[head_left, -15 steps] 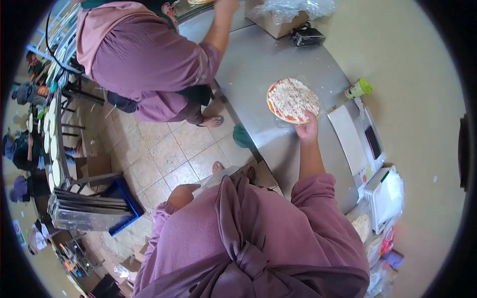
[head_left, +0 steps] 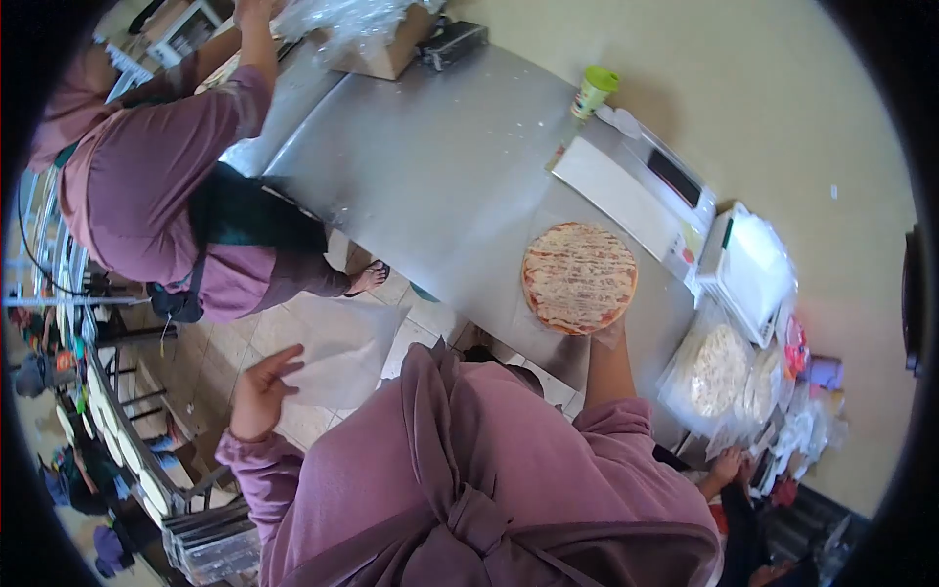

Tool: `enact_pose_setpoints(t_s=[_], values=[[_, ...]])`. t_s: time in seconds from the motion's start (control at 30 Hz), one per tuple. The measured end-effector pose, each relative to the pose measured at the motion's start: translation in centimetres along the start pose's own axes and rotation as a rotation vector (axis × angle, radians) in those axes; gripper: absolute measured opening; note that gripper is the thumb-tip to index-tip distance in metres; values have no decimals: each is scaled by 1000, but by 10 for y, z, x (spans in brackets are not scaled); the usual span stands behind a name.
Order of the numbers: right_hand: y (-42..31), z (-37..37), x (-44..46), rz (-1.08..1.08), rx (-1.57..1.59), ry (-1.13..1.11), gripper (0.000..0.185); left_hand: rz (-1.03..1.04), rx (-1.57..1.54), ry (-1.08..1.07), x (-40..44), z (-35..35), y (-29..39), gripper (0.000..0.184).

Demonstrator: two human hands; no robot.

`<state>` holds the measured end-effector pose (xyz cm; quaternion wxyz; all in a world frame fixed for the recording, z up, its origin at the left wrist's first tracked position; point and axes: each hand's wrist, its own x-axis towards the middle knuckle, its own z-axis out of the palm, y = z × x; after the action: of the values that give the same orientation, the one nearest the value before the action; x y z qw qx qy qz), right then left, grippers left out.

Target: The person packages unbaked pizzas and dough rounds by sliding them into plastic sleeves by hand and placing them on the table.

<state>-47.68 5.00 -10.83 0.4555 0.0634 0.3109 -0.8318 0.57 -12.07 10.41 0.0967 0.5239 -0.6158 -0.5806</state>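
Observation:
A round pizza (head_left: 579, 278) with pale shredded topping over red sauce is above the steel table, close to its near edge. Clear plastic shows around its rim; whether it lies under or around the pizza I cannot tell. My right hand (head_left: 610, 335) is at the pizza's near edge, its fingers mostly hidden beneath. Off the table's left side, my left hand (head_left: 260, 393) is raised over the floor, thumb and forefinger at the edge of a translucent plastic bag (head_left: 337, 352).
On the steel table (head_left: 421, 147) are a green cup (head_left: 594, 92), a white board (head_left: 616, 193), a phone (head_left: 674, 178), a white basket (head_left: 740, 274) and bagged pizzas (head_left: 717, 367). A co-worker (head_left: 166, 176) stands at left; another person's hand (head_left: 724, 468) reaches in at lower right.
The view has turned. My right hand has brought the pizza nearer to me, with its fingers now under the edge. My left hand has swung outward, and the plastic bag is spread more into view.

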Motion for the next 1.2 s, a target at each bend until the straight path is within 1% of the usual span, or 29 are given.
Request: enact_pose_setpoints(t_s=[0.03, 0.1, 0.13, 0.2, 0.23, 0.27, 0.33, 0.4, 0.47, 0.53, 0.6, 0.63, 0.7, 0.73, 0.8, 0.83, 0.87, 0.93, 1.03, 1.1, 1.13, 1.2], values=[[0, 1, -4, 4, 12, -10, 60, 6, 12, -18, 2, -4, 18, 56], [1, 4, -10, 25, 40, -33, 60, 173, 10, -6, 11, -9, 51, 59], [4, 7, -12, 47, 63, -52, 59, 177, 26, -20, 18, -8, 68, 59], [10, 14, -15, 81, 100, -90, 59, 317, 138, 37, 40, 5, 97, 59], [13, 19, -13, 102, 118, -112, 59, 373, 182, 7, 54, 9, 107, 61], [14, 22, -11, 118, 134, -133, 59, 393, 195, -25, 68, 17, 115, 61], [20, 27, -12, 129, 175, -170, 59, 459, 100, -48, 99, 40, 129, 64], [22, 32, -17, 114, 230, -195, 59, 482, 109, -149, 126, 65, 139, 67], [20, 33, -32, 69, 265, -197, 59, 574, 120, -135, 142, 91, 150, 69], [23, 33, -44, 26, 296, -191, 59, 612, 143, -192, 165, 111, 150, 71], [24, 29, -60, -23, 320, -172, 58, 715, 201, -189, 187, 134, 147, 72], [28, 27, -68, -47, 338, -151, 58, 702, 220, -219, 194, 142, 145, 72], [29, 20, -83, -96, 342, -121, 58, 774, 284, -276, 204, 170, 137, 70], [28, 17, -91, -118, 340, -108, 58, 777, 278, -292, 213, 183, 128, 70], [29, 8, -109, -168, 330, -73, 58, 1103, 570, -300, 231, 201, 111, 68], [29, 4, -120, -185, 326, -53, 58, 1132, 613, -305, 230, 209, 110, 66], [30, 0, -131, -199, 321, -33, 58, 1152, 664, -306, 224, 218, 108, 65], [35, -6, -151, -211, 317, -8, 58, 1121, 671, -339, 220, 228, 103, 62], [47, -9, -169, -207, 308, -1, 58, 1126, 746, -324, 217, 233, 96, 60], [56, -7, -173, -187, 314, -14, 57, 1025, 835, -399, 211, 234, 100, 61], [61, -5, -172, -179, 320, -25, 57, 1015, 843, -392, 211, 234, 102, 61], [69, 1, -167, -153, 334, -57, 57, 1053, 963, -378, 213, 237, 104, 62]])
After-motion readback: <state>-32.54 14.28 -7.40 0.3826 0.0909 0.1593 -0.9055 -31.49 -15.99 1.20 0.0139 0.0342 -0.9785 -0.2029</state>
